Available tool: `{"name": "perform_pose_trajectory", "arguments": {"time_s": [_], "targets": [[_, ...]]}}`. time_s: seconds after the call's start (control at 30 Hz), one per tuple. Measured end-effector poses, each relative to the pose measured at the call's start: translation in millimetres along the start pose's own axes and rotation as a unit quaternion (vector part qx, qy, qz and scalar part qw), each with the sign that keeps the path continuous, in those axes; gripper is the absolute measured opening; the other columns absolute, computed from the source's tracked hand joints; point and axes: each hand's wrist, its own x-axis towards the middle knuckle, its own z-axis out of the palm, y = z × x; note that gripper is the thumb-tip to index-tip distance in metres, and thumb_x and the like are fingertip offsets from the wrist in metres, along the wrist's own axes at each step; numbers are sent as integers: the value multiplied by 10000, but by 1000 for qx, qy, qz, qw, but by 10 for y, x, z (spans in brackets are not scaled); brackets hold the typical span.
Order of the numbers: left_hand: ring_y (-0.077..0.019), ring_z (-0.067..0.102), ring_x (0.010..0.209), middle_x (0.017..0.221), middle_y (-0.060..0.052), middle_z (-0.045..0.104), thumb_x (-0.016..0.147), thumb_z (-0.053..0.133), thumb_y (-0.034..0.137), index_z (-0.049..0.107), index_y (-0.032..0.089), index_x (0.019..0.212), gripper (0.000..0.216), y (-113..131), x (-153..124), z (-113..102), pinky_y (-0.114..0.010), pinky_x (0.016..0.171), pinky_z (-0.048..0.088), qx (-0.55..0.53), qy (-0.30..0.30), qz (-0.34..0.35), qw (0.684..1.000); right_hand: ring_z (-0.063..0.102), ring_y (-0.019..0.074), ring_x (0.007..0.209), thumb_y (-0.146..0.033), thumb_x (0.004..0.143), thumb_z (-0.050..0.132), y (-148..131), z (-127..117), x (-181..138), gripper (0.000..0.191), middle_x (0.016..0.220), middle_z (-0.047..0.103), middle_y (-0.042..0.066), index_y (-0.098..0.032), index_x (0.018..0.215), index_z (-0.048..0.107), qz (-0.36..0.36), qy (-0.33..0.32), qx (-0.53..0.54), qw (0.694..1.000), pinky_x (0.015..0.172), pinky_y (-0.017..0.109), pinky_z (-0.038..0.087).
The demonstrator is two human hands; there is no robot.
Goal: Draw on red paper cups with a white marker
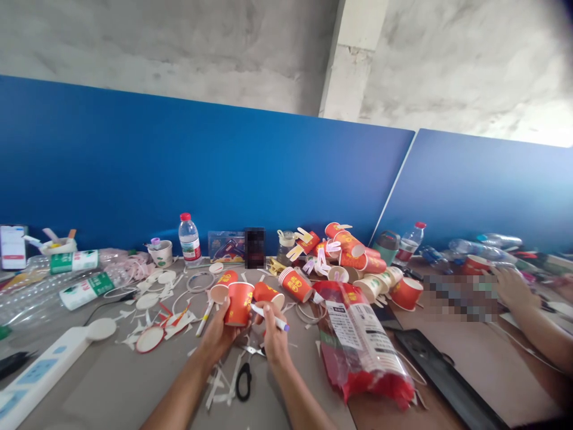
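Cluttered grey desk (111,382) carries paper scraps (217,385) and scissors (249,375) between the forearms, a cup bag (358,340) rightward, while the left hand (218,333) grips a red cup (239,303) and the right hand (274,334) pinches a marker (282,323) beside it.

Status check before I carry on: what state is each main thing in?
Front red cup: held in left hand
Purple-ended marker: held in right hand
Scissors: lying down, blades partly hidden
Red-capped bottles: both standing, capped
Lit phone: propped up, screen on
Green-labelled bottles: lying down
Red bag: lying down, cups inside
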Motion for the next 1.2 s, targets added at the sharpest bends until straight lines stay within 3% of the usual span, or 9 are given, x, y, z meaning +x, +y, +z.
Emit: {"name": "perform_pose_trajectory", "arguments": {"time_s": [0.13,0.27,0.37,0.47,0.7,0.9,1.2], "targets": [[-263,861,732,921,-112,894,1173,637,310,759,158,1290,227,-10,-3,-10,-357,728,715,16,-5,5,1000,617,227,615,-915,972,634,5,-11,-5,704,612,682,15,-272,738,800,-15,10,8,1000,617,338,510],[-271,860,751,918,-118,897,1156,701,373,790,143,1197,251,-39,0,-14,-345,727,696,44,-42,17,998,617,220,604,-914,984,631,-8,13,-29,712,599,666,4,-263,741,787,-23,-20,11,999,612,329,509],[-258,837,715,893,-106,889,1143,723,360,791,144,1153,227,-47,1,-11,-347,725,695,43,-35,21,998,613,235,604,-939,966,641,-24,22,-36,736,594,670,23,-253,740,779,-12,-30,6,999,621,361,513],[-251,834,712,897,-94,883,1153,690,306,776,151,1235,194,-30,-10,4,-357,743,711,31,-14,19,999,600,238,611,-973,933,628,-43,22,-28,757,590,646,26,-257,712,737,13,-37,-1,999,638,382,506],[-282,897,871,1070,-124,920,1191,564,263,703,163,1500,352,11,-26,44,-395,844,753,18,18,2,1000,585,233,620,-1012,871,618,-84,20,-14,766,594,619,23,-282,639,634,35,-30,-5,999,647,392,509],[-306,911,902,1089,-154,928,1157,658,292,735,139,1455,343,-8,28,-21,-411,870,751,19,8,6,1000,571,231,607,-978,905,604,-89,17,-19,736,609,614,30,-286,656,640,29,-19,-5,999,625,402,501],[-302,885,865,994,-141,909,1134,706,256,790,125,1256,198,-39,26,-18,-356,752,719,30,-1,15,999,578,248,634,-899,919,651,-76,12,-38,669,620,635,36,-262,729,734,34,-29,2,999,660,418,514]]}}
